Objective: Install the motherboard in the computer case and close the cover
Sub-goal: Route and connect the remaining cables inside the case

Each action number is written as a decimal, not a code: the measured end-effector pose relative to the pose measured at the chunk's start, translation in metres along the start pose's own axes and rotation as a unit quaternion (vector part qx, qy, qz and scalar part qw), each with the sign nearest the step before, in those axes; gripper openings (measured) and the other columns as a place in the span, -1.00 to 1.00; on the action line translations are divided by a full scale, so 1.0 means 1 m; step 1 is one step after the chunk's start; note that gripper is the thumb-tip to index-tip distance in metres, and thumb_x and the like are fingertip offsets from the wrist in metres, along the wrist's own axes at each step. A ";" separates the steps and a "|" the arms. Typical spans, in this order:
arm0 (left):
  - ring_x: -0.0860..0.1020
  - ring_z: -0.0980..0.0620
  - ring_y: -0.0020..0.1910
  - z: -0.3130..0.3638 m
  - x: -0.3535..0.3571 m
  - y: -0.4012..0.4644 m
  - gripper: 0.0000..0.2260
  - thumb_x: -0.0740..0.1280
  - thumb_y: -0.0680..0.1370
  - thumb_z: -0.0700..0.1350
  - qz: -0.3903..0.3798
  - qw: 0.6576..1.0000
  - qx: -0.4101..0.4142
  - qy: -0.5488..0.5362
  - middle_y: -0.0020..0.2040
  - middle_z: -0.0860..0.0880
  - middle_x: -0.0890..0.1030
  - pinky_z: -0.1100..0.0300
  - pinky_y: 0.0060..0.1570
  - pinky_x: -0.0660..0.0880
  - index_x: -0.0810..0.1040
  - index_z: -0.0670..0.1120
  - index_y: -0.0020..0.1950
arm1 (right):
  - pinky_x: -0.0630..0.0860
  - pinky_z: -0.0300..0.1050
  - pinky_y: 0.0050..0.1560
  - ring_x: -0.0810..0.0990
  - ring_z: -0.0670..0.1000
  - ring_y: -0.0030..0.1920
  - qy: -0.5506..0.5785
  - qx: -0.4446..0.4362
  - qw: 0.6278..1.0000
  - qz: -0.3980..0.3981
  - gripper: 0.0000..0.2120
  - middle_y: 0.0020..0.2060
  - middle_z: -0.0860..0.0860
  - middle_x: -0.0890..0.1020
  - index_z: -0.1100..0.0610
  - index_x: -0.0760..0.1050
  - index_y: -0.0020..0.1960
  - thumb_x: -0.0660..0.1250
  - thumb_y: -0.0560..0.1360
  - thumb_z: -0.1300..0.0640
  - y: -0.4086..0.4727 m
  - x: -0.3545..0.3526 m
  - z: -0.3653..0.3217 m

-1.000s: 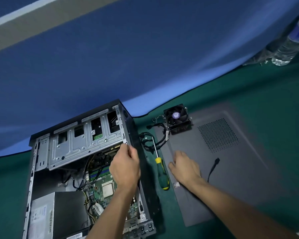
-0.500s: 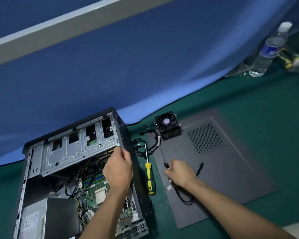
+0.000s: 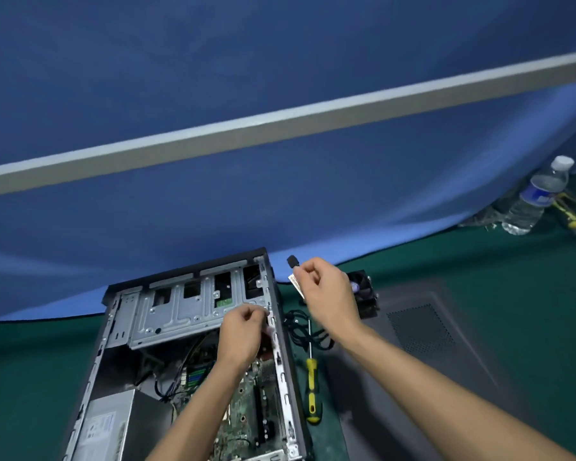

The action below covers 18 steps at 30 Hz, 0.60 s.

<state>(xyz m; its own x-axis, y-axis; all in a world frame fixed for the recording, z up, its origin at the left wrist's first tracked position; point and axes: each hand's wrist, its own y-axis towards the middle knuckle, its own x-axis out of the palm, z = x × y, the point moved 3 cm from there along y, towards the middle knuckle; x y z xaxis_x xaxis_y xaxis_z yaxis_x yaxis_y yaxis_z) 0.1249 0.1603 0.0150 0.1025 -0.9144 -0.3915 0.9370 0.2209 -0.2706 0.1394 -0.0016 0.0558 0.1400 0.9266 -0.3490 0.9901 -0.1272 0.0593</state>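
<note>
Cable [image 3: 292, 261], lifted off the cover [image 3: 446, 367] since a second ago, is pinched in right hand [image 3: 328, 294] above case [image 3: 290, 344], ready for connecting; left hand [image 3: 243, 331] grips case edge.

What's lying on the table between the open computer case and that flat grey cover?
In the head view, a yellow-handled screwdriver lies on the green mat between the computer case and the cover, with a tangle of black cable beyond its tip.
</note>
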 end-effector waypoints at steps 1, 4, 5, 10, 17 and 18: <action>0.38 0.18 -0.62 0.001 -0.007 0.002 -0.78 0.21 0.57 -0.25 -0.001 1.000 -0.005 0.001 -0.50 0.01 0.54 0.33 -0.60 0.27 0.57 -0.13 -0.22 | 0.30 -0.14 -0.37 0.33 -0.10 -0.46 0.009 -0.008 1.000 0.005 -0.79 -0.53 -0.11 0.40 0.07 0.47 -0.23 0.28 0.57 0.06 0.003 0.004 -0.009; 0.32 0.11 -0.61 -0.004 -0.026 0.011 -0.79 0.21 0.58 -0.22 -0.015 0.999 -0.050 -0.006 -0.47 -0.03 0.54 0.30 -0.57 0.22 0.53 -0.17 -0.23 | 0.29 -0.20 -0.38 0.31 -0.15 -0.48 0.037 -0.015 0.999 0.022 -0.76 -0.56 -0.13 0.39 0.02 0.43 -0.28 0.27 0.57 0.10 0.007 0.023 -0.026; 0.34 0.06 -0.58 -0.007 -0.032 0.013 -0.80 0.20 0.59 -0.20 -0.027 0.997 -0.069 -0.016 -0.45 -0.05 0.55 0.30 -0.55 0.22 0.51 -0.19 -0.20 | 0.29 -0.24 -0.39 0.31 -0.15 -0.49 0.037 -0.013 0.999 0.022 -0.76 -0.57 -0.15 0.40 0.02 0.42 -0.27 0.27 0.58 0.11 0.007 0.030 -0.029; 0.47 0.03 -0.56 -0.035 -0.056 0.016 -0.91 0.20 0.61 -0.18 -0.077 0.984 -0.125 -0.105 -0.26 -0.16 0.60 0.27 -0.61 0.35 0.45 -0.18 -0.03 | 0.29 -0.31 -0.45 0.33 -0.17 -0.53 0.019 -0.001 1.000 0.020 -0.74 -0.58 -0.21 0.41 0.05 0.38 -0.28 0.24 0.59 0.14 0.002 0.071 -0.034; 0.51 0.00 -0.51 -0.090 -0.064 0.029 -0.80 0.16 0.55 -0.38 -0.098 0.983 -0.114 -0.109 -0.22 -0.20 0.58 0.21 -0.55 0.41 0.49 -0.15 0.02 | 0.32 -0.41 -0.49 0.38 -0.21 -0.55 -0.023 0.050 0.998 0.027 -0.78 -0.50 -0.04 0.46 0.12 0.50 -0.17 0.19 0.61 0.15 -0.011 0.107 -0.018; 0.52 0.00 -0.48 -0.100 -0.062 0.027 -0.81 0.18 0.55 -0.36 -0.106 0.987 -0.095 -0.080 -0.24 -0.17 0.58 0.19 -0.52 0.42 0.51 -0.14 0.03 | 0.30 -0.41 -0.50 0.37 -0.20 -0.56 -0.028 0.062 0.997 0.022 -0.79 -0.46 0.02 0.48 0.14 0.50 -0.13 0.17 0.62 0.14 -0.014 0.110 -0.015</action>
<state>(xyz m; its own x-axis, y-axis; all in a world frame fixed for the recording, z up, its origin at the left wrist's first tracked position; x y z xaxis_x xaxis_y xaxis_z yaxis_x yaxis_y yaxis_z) 0.1107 0.2567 -0.0564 -0.0229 -0.9853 -0.1696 0.8653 0.0654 -0.4969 0.1412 0.1072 0.0303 0.1811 0.8981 -0.4007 0.9761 -0.2140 -0.0385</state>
